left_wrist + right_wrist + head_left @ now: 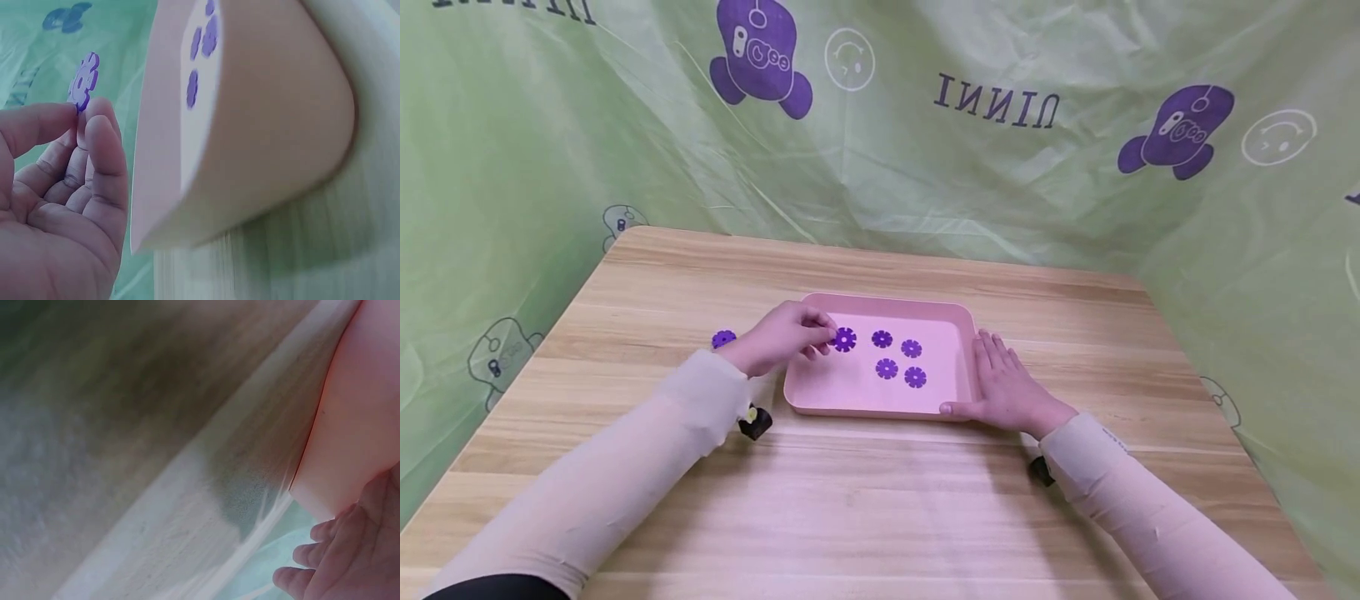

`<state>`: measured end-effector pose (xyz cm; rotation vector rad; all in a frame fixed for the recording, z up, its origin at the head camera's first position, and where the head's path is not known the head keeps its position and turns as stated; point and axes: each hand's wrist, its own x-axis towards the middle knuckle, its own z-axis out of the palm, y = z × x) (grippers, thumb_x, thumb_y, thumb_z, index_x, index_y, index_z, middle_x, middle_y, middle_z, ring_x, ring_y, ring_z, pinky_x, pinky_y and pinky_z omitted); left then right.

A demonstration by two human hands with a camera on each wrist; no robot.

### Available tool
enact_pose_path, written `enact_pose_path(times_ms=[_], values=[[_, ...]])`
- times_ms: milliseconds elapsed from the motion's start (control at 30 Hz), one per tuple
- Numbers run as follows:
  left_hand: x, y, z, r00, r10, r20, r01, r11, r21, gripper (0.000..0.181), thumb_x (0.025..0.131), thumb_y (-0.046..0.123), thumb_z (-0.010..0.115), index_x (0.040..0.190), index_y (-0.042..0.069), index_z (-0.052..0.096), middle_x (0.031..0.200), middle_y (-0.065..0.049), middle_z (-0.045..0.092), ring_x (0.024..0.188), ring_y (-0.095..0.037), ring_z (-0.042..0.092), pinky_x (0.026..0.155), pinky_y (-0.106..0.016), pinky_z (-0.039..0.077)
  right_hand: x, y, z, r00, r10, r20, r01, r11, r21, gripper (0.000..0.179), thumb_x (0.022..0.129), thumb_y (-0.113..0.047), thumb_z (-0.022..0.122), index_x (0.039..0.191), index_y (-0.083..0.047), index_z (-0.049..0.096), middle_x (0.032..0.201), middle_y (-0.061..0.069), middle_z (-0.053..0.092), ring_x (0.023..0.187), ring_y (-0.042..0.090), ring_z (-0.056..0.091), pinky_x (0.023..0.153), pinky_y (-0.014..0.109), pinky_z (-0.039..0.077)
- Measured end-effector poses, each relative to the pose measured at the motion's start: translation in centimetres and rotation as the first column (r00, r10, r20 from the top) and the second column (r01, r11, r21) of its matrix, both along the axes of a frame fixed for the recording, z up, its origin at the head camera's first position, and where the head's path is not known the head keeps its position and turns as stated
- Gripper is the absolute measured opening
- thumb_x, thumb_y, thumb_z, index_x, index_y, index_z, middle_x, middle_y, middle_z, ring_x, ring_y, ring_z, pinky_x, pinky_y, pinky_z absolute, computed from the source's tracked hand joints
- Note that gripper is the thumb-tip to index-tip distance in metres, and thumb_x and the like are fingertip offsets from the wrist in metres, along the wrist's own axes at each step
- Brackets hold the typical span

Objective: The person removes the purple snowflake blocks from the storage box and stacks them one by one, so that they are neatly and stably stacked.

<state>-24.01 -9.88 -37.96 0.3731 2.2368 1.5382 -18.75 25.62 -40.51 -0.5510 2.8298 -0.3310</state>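
Between thumb and fingertips my left hand [784, 337] pinches a purple notched snowflake disc [847, 334], held above the left part of a pink rectangular tray [827, 392]. The left wrist view shows this disc [91, 67] standing on edge in the fingertips, clear of the tray wall [275, 125]. Several more purple discs [887, 368] lie flat on the tray's floor, right of the held one. My right hand [1011, 392] rests against the tray's right side with straight fingers, its thumb along the near right corner. In the right wrist view the palm [369, 550] touches the pink wall.
Another purple disc [723, 337] lies on the wooden table [850, 508] left of the tray, partly behind my left wrist. Black wrist devices [756, 423] show below both cuffs. A green printed cloth [880, 200] hangs behind and at the sides of the table.
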Motion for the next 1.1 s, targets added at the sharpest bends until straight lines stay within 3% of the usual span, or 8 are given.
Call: enact_pose_path(times_ms=[333, 600, 800, 1100], values=[[-0.3, -4.4, -0.6, 0.994, 0.112, 0.02, -0.112, 0.993, 0.029, 0.022, 0.102, 0.002, 0.059, 0.116, -0.014, 0.062, 0.102, -0.017, 0.07, 0.083, -0.017, 0.065, 0.077, -0.032, 0.059, 0.5, 0.3, 0.0, 1.0, -0.01, 0.006, 0.01, 1.0, 0.016, 0.126, 0.089, -0.071, 0.064, 0.155, 0.018, 0.006, 0.164, 0.036, 0.0, 0.152, 0.051, 0.001, 0.121, 0.062, 0.006], [0.0, -8.3, -1.0, 0.977, 0.21, 0.033, -0.211, 0.977, 0.018, 0.025, 0.105, 0.005, 0.055, 0.122, -0.014, 0.057, 0.104, -0.011, 0.067, 0.087, -0.012, 0.064, 0.079, -0.03, 0.058, 0.5, 0.3, -0.3, 1.0, -0.008, 0.0, 0.008, 1.0, 0.006, 0.127, 0.088, -0.072, 0.064, 0.156, 0.017, 0.006, 0.164, 0.036, 0.002, 0.152, 0.051, 0.002, 0.121, 0.062, 0.007], [0.2, -10.6, -1.1, 0.966, 0.254, 0.048, -0.255, 0.967, 0.021, 0.018, 0.106, 0.002, 0.052, 0.118, -0.011, 0.054, 0.098, -0.007, 0.065, 0.086, -0.011, 0.062, 0.074, -0.024, 0.056, 0.4, 0.2, -0.4, 1.0, -0.007, 0.002, 0.007, 1.0, 0.004, 0.127, 0.088, -0.073, 0.064, 0.156, 0.017, 0.006, 0.164, 0.036, 0.002, 0.152, 0.051, 0.002, 0.121, 0.063, 0.007], [0.4, -13.2, -0.8, 0.95, 0.297, 0.098, -0.302, 0.952, 0.044, 0.018, 0.107, 0.001, 0.047, 0.12, -0.011, 0.051, 0.099, -0.003, 0.062, 0.088, -0.009, 0.064, 0.085, -0.026, 0.057, 0.1, 0.0, -0.2, 1.0, -0.006, 0.009, 0.006, 1.0, 0.003, 0.126, 0.088, -0.071, 0.064, 0.156, 0.017, 0.005, 0.165, 0.035, 0.001, 0.152, 0.051, 0.001, 0.121, 0.062, 0.006]])
